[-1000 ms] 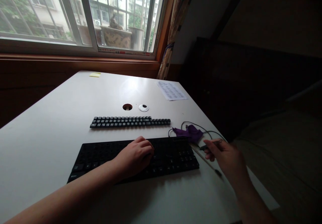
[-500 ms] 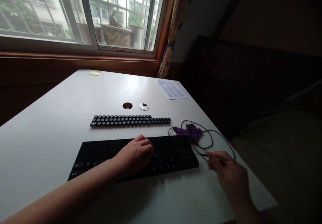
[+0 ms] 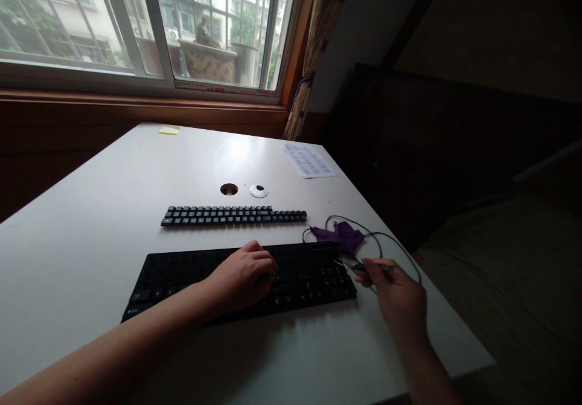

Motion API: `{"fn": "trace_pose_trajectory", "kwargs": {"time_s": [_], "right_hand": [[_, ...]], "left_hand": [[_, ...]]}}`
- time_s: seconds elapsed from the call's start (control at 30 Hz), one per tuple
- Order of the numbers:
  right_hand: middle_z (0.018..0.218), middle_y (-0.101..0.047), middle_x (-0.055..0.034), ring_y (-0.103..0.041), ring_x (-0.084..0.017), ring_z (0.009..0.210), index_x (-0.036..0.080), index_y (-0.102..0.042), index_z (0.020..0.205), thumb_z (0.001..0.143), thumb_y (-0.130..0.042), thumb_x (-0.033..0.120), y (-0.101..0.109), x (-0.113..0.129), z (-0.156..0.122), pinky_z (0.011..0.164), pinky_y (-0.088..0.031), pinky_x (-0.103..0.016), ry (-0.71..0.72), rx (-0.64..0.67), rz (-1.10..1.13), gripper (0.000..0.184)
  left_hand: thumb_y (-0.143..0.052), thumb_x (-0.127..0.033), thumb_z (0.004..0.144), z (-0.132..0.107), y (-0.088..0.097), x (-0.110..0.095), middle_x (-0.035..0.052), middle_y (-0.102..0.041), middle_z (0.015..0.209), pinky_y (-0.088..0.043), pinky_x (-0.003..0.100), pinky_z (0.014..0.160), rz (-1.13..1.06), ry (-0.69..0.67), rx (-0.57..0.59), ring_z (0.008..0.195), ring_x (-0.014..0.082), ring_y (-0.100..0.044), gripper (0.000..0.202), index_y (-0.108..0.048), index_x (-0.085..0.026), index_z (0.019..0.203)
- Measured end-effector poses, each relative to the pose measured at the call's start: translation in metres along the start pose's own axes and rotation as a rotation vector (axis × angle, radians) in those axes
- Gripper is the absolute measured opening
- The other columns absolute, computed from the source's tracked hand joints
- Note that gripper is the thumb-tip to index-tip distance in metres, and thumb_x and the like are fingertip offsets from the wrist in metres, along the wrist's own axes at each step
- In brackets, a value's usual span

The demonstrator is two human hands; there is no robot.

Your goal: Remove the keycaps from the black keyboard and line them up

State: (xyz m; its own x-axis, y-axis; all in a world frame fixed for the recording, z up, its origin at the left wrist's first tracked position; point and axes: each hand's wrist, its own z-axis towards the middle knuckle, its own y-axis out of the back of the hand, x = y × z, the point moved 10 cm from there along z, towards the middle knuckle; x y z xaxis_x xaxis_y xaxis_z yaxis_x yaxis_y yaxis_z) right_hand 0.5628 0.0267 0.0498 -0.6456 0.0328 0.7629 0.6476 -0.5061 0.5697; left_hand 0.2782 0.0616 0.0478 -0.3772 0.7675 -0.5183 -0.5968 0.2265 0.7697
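A black keyboard (image 3: pixel 309 271) lies on the white desk in front of me, with keys gone from its upper part and left on its lower rows and right side. My left hand (image 3: pixel 252 271) rests on its middle, fingers curled under, so whatever they hold is hidden. Over the keyboard's right end, my right hand (image 3: pixel 391 284) pinches a wire keycap puller (image 3: pixel 359 267), its thin prongs pointing left above the number keys. Behind the keyboard, loose black keycaps (image 3: pixel 218 216) stand lined up in several rows.
A purple cloth (image 3: pixel 339 235) and a looped black cable (image 3: pixel 395 240) lie beyond the keyboard's right end. Farther back are a cable hole (image 3: pixel 229 190), its round cover (image 3: pixel 259 191), printed paper (image 3: pixel 309 161) and yellow sticky notes (image 3: pixel 169 130). The desk's right edge (image 3: pixel 454 317) runs near my right hand.
My right hand has moved left and slightly up with the puller, bringing its prongs over the keyboard's right end. My left hand stays where it was on the keyboard.
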Motion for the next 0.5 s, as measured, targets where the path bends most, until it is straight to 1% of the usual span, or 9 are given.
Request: {"fn": "trace_pose_trajectory", "kwargs": {"time_s": [0.13,0.23,0.3,0.4,0.5], "right_hand": [[0.064,-0.071,-0.002,-0.069,-0.021,0.06,0.021,-0.068,0.085,0.083,-0.064,0.057,-0.009,0.01,0.015,0.06,-0.052,-0.028,0.036,0.068,-0.035,0.036],[0.058,-0.068,-0.0003,-0.067,-0.019,0.054,0.021,-0.067,0.076,0.082,-0.063,0.06,-0.015,0.019,0.025,0.053,-0.049,-0.026,0.08,0.106,-0.113,0.039],[0.053,-0.065,0.001,-0.064,-0.017,0.05,0.022,-0.064,0.072,0.082,-0.062,0.061,-0.019,0.027,0.031,0.052,-0.046,-0.025,0.127,0.119,-0.177,0.041],[0.048,-0.059,0.0029,-0.057,-0.015,0.044,0.022,-0.06,0.066,0.086,-0.058,0.059,-0.028,0.04,0.038,0.053,-0.043,-0.026,0.235,0.156,-0.275,0.043],[0.048,-0.055,0.003,-0.052,-0.013,0.046,0.022,-0.053,0.06,0.09,-0.053,0.055,-0.044,0.058,0.04,0.054,-0.038,-0.026,0.413,0.21,-0.371,0.045]], "left_hand": [[-0.056,-0.012,0.086,0.0,0.0,0.0,0.0043,-0.072,0.094,-0.048,0.034,0.086,0.002,0.003,-0.003,0.092,0.0204,-0.061,0.014,-0.067,-0.019,0.093],[-0.057,-0.01,0.086,-0.001,-0.002,0.002,0.0035,-0.071,0.094,-0.048,0.034,0.087,-0.003,0.018,0.005,0.093,0.02,-0.06,0.014,-0.066,-0.019,0.092],[-0.056,-0.01,0.086,-0.001,-0.002,0.003,0.0038,-0.071,0.093,-0.048,0.034,0.087,-0.004,0.022,0.005,0.093,0.0202,-0.06,0.014,-0.066,-0.019,0.091],[-0.056,-0.011,0.087,-0.001,-0.002,0.004,0.0046,-0.071,0.093,-0.048,0.034,0.086,-0.009,0.021,0.003,0.093,0.0206,-0.059,0.014,-0.066,-0.018,0.092],[-0.056,-0.012,0.087,-0.002,-0.002,0.003,0.0047,-0.071,0.094,-0.048,0.034,0.086,-0.011,0.015,0.003,0.093,0.0208,-0.059,0.013,-0.066,-0.019,0.092]]}}
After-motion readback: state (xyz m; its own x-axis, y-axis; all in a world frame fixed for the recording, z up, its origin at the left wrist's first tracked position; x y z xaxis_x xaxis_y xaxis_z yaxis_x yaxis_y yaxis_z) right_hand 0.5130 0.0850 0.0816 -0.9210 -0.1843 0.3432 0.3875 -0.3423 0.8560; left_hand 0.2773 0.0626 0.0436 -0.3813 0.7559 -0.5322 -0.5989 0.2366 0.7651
